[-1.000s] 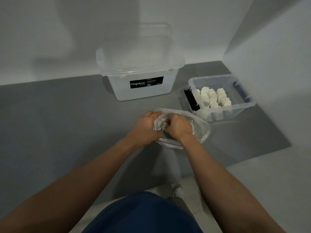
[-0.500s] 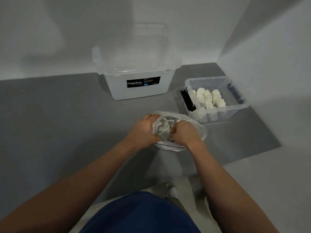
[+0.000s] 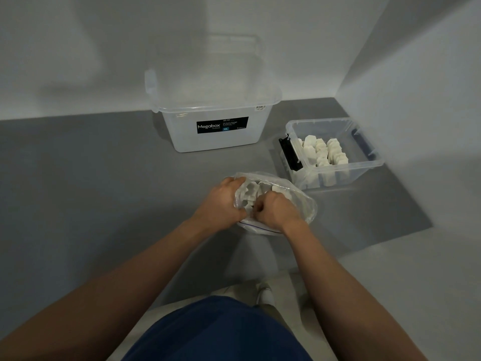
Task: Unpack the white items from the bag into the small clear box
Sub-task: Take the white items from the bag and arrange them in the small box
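Note:
A clear plastic bag (image 3: 304, 204) lies on the grey table in front of me, with several white items (image 3: 253, 191) showing in its open mouth. My left hand (image 3: 221, 204) grips the bag's left rim. My right hand (image 3: 276, 211) is inside the mouth, its fingers curled around white items; the fingertips are hidden. To the right stands the small clear box (image 3: 364, 168) with black latches, holding several white items (image 3: 322, 152) in rows.
A larger translucent tub (image 3: 216, 136) labelled Megabox stands behind the bag against the back wall. A white side wall (image 3: 416, 100) runs close along the right of the small box. The grey table (image 3: 91, 178) stretches to the left.
The bag's mouth has been pulled wider, so the white items inside show more. My right hand has dug in among them. The view shifted slightly.

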Demonstrator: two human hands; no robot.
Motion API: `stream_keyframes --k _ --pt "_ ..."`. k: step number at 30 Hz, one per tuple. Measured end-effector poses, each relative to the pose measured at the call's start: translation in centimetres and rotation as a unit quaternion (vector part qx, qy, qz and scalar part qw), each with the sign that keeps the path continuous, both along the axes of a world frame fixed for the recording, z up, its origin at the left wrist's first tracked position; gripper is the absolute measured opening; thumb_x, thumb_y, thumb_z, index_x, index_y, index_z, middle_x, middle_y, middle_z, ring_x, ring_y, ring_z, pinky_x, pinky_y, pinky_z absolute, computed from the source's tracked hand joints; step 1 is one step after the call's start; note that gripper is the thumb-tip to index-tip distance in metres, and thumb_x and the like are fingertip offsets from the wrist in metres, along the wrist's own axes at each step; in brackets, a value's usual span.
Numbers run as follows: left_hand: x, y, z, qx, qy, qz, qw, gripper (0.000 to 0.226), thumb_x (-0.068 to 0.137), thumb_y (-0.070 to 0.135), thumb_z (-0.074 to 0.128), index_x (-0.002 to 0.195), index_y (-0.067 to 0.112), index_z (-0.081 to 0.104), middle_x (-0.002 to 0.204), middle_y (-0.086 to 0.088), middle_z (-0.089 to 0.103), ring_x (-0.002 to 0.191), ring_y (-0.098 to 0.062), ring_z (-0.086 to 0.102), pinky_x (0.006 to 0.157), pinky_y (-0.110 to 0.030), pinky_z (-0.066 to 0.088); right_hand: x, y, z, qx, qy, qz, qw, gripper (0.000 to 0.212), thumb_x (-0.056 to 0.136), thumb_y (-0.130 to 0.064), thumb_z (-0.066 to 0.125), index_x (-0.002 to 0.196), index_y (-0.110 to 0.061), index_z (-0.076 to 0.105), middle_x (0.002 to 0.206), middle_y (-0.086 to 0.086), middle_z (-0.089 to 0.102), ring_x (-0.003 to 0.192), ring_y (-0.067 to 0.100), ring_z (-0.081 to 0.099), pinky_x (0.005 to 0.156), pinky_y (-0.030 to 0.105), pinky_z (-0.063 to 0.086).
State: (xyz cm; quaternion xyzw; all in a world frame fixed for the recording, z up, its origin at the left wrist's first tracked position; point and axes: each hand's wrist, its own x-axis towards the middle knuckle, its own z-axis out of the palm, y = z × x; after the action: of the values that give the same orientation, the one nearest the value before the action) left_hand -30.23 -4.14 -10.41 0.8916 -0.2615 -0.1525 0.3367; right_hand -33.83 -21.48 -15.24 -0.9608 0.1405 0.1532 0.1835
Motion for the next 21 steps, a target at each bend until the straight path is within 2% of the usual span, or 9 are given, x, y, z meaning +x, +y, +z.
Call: stream_keyframes --k 3,6,9,11,14,16,18,21 --pt "-0.1 0.0 0.0 0.000 0.003 -0.006 1.000 0.077 0.074 0.022 0.077 0.145 0.012 0.046 0.142 -0.009 0.050 0.124 -0.024 0.053 0.094 -0.014 0.031 -0.2 -0.2 0.2 0.011 0.000 0.016 1.000 0.019 0.083 -0.034 0.070 0.072 -0.019 0.068 0.074 -0.002 0.067 0.073 0.019 0.064 0.069 0.032 0.054" --pt "-0.3 0.1 0.1 0.001 0.008 -0.011 1.000 0.078 0.074 0.023 0.078 0.145 0.013 0.046 0.141 -0.007 0.050 0.123 -0.023 0.054 0.093 -0.016 0.033 -0.3 -0.2 0.0 -0.020 0.010 0.035 0.999 0.028 0.083 -0.040 0.071 0.070 -0.015 0.068 0.072 0.000 0.066 0.069 0.019 0.062 0.066 0.032 0.053" --pt "-0.5 0.2 0.2 -0.006 0.004 -0.015 1.000 0.068 0.072 0.017 0.076 0.137 0.014 0.054 0.131 -0.007 0.056 0.117 -0.021 0.056 0.088 -0.012 0.032 -0.4 -0.3 0.0 -0.020 0.017 0.051 0.998 0.017 0.083 -0.035 0.071 0.080 -0.018 0.073 0.081 0.000 0.070 0.077 0.021 0.066 0.073 0.036 0.059" --pt "-0.6 0.3 0.6 -0.011 0.002 -0.021 1.000 0.058 0.071 0.012 0.075 0.127 0.009 0.059 0.123 -0.009 0.061 0.114 -0.022 0.056 0.082 -0.009 0.031 -0.2 -0.4 0.1 -0.020 0.003 0.060 0.998 0.008 0.083 -0.026 0.070 0.090 -0.023 0.072 0.096 0.000 0.070 0.085 0.023 0.067 0.078 0.038 0.058" --pt "-0.9 0.4 1.3 -0.028 0.011 -0.031 0.999 0.064 0.067 0.025 0.070 0.127 0.005 0.059 0.125 -0.010 0.060 0.117 -0.023 0.054 0.083 -0.010 0.029 -0.1 -0.7 0.0 -0.014 -0.043 0.068 0.997 0.033 0.077 -0.013 0.073 0.107 -0.026 0.070 0.110 -0.001 0.069 0.095 0.022 0.068 0.084 0.038 0.057" --pt "-1.1 0.5 1.7 -0.034 0.016 -0.027 0.999 0.070 0.069 0.031 0.070 0.133 0.008 0.056 0.131 -0.009 0.056 0.119 -0.022 0.053 0.086 -0.012 0.030 -0.3 -1.1 -0.2 -0.001 -0.062 0.045 0.997 0.046 0.073 -0.009 0.076 0.114 -0.026 0.069 0.110 -0.002 0.071 0.097 0.022 0.067 0.086 0.038 0.057" --pt "-1.0 0.5 1.6 -0.030 0.019 -0.024 0.999 0.068 0.074 0.022 0.076 0.138 0.010 0.052 0.137 -0.009 0.053 0.123 -0.023 0.051 0.088 -0.013 0.030 -0.8 -1.5 0.0 0.005 -0.061 0.002 0.998 0.041 0.074 -0.008 0.074 0.111 -0.025 0.069 0.103 0.000 0.073 0.095 0.024 0.068 0.083 0.039 0.057" --pt "-1.1 0.5 1.5 -0.026 0.020 -0.023 0.999 0.067 0.075 0.017 0.076 0.137 0.009 0.053 0.136 -0.010 0.054 0.122 -0.024 0.052 0.087 -0.012 0.029 -1.1 -1.7 0.3 -0.024 -0.041 -0.035 0.998 0.017 0.083 -0.012 0.064 0.098 -0.016 0.071 0.094 0.007 0.074 0.089 0.029 0.068 0.074 0.035 0.054"
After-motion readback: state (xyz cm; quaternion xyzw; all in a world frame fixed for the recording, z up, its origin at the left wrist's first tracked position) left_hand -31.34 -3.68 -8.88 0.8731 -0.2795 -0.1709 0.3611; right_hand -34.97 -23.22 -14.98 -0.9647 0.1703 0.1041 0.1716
